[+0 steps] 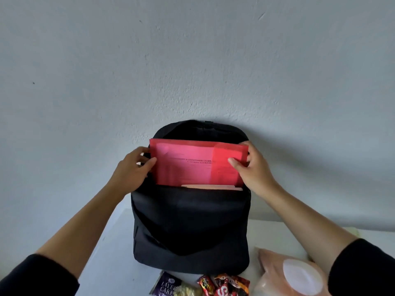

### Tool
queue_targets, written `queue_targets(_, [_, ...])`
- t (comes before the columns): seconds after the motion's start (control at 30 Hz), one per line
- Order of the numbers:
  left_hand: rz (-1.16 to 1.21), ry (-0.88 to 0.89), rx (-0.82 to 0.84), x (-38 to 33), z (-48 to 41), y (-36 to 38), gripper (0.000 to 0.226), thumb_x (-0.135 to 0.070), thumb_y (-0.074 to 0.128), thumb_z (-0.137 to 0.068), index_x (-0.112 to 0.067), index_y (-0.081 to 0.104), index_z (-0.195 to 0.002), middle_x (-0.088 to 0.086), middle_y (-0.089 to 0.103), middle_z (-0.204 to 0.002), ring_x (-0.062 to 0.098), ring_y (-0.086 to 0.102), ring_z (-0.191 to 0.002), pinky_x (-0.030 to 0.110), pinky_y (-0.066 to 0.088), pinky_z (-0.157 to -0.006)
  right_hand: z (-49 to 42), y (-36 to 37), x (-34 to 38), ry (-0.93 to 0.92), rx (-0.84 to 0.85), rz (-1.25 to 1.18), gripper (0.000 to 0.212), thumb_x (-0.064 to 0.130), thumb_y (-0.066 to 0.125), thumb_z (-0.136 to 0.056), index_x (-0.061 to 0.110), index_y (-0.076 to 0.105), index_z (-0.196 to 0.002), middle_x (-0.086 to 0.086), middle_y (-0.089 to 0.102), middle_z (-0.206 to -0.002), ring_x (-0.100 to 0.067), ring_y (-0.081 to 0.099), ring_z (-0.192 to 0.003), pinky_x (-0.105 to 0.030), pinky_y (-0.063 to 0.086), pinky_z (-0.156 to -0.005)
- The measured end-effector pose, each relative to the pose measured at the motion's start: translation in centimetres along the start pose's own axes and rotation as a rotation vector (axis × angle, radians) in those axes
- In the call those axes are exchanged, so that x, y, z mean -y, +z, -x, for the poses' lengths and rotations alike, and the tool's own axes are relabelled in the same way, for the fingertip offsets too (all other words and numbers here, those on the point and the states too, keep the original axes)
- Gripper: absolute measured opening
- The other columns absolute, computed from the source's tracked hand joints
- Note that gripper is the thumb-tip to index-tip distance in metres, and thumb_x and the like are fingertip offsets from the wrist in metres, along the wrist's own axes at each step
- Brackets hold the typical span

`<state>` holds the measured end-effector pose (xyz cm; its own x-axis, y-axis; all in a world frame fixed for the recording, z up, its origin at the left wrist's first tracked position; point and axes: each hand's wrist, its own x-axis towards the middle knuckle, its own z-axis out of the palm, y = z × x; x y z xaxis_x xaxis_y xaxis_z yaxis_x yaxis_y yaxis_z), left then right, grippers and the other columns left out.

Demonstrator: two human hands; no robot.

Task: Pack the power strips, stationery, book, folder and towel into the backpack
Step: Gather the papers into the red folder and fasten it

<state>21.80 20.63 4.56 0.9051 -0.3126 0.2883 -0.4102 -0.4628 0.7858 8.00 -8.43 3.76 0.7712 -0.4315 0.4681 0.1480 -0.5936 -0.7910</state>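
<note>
Red folder (192, 165) half inside backpack (190, 223)

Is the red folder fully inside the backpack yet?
No, the left hand and right hand hold the folder with most of it above the backpack.

I'm seeing the backpack (190, 221) standing against the wall (192, 60) at the far edge of the worktop (111, 253), the red folder (192, 163) filling its open mouth side to side — hardly any gap beside it. Snack packets (224, 285) and a pink pouch (284, 274) are crowding the near edge; bare worktop is showing on the left.
</note>
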Motion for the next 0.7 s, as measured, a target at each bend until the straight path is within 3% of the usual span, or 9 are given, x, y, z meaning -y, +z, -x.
queue_targets(0.13, [-0.137,0.082,0.031,0.1,-0.5,-0.2,0.013,-0.019,0.063,-0.1,-0.027,0.063,-0.11,-0.002,0.061,-0.075,0.026,0.063,-0.08,0.036,0.05,-0.08,-0.3,0.5,-0.6,-0.006,0.072,0.099,0.032,0.018,0.07,-0.096,0.02,0.058,-0.126,0.003,0.071,-0.104,-0.008,0.07,-0.093,-0.04,0.056,-0.093])
queue_targets(0.2, [-0.158,0.081,0.078,0.5,-0.9,-0.3,0.018,-0.017,0.061,-0.101,-0.026,0.062,-0.117,-0.001,0.056,-0.074,0.026,0.061,-0.082,0.043,0.051,-0.09,-0.5,0.6,-0.8,0.005,0.123,0.134,0.039,0.02,0.069,-0.096,0.018,0.055,-0.132,0.003,0.07,-0.107,-0.014,0.068,-0.097,-0.041,0.054,-0.096])
queue_targets(0.27, [-0.138,0.041,0.148,0.4,-1.5,-0.7,0.04,-0.015,0.063,-0.101,-0.029,0.056,-0.137,0.0,0.057,-0.077,0.024,0.064,-0.082,0.048,0.053,-0.098,-0.9,0.6,-0.6,0.013,0.111,0.168,0.042,0.022,0.068,-0.097,0.019,0.052,-0.135,0.0,0.069,-0.11,-0.017,0.067,-0.099,-0.038,0.054,-0.094])
queue_targets(0.33, [-0.11,0.013,0.193,-0.1,-1.8,-1.1,0.065,-0.011,0.065,-0.099,-0.036,0.039,-0.154,0.001,0.061,-0.088,0.024,0.069,-0.088,0.047,0.054,-0.101,-1.6,0.4,-0.3,0.019,0.084,0.214,0.043,0.022,0.068,-0.097,0.02,0.048,-0.135,-0.005,0.068,-0.107,-0.019,0.066,-0.09,-0.027,0.053,-0.077])
queue_targets(0.4, [-0.121,0.03,0.159,-0.5,-1.6,-0.9,0.072,-0.012,0.064,-0.1,-0.037,0.031,-0.159,-0.002,0.066,-0.107,0.024,0.071,-0.098,0.043,0.054,-0.103,-2.0,0.4,0.3,0.019,0.063,0.27,0.054,0.02,0.069,-0.096,0.022,0.039,-0.142,-0.009,0.065,-0.103,-0.019,0.061,-0.08,-0.021,0.045,-0.064])
queue_targets(0.47, [-0.153,0.094,0.071,-0.8,-1.2,-0.2,0.068,-0.017,0.063,-0.101,-0.031,0.031,-0.16,-0.003,0.064,-0.131,0.022,0.07,-0.111,0.035,0.049,-0.107,-2.1,0.6,0.6,-0.045,0.021,0.303,0.066,0.019,0.072,-0.094,0.021,0.034,-0.148,-0.009,0.065,-0.103,-0.02,0.061,-0.083,-0.027,0.047,-0.068])
queue_targets(0.53, [-0.167,0.176,-0.024,-0.9,-0.8,1.0,0.069,-0.019,0.062,-0.102,-0.023,0.028,-0.161,0.0,0.059,-0.141,0.022,0.063,-0.122,0.027,0.044,-0.105,-1.9,0.7,0.1,-0.142,-0.024,0.326,0.069,0.019,0.074,-0.093,0.02,0.035,-0.15,-0.007,0.066,-0.101,-0.021,0.063,-0.086,-0.032,0.052,-0.078])
queue_targets(0.7, [-0.406,0.279,-0.138,-0.7,-0.3,2.3,0.075,-0.013,0.06,-0.097,-0.018,0.025,-0.162,0.008,0.043,-0.151,0.032,0.057,-0.121,0.041,0.051,-0.09,-2.1,-0.6,-0.8,-0.248,-0.043,0.536,0.057,0.036,0.071,-0.094,0.022,0.049,-0.144,-0.002,0.068,-0.077,-0.021,0.063,-0.067,-0.037,0.057,-0.072])
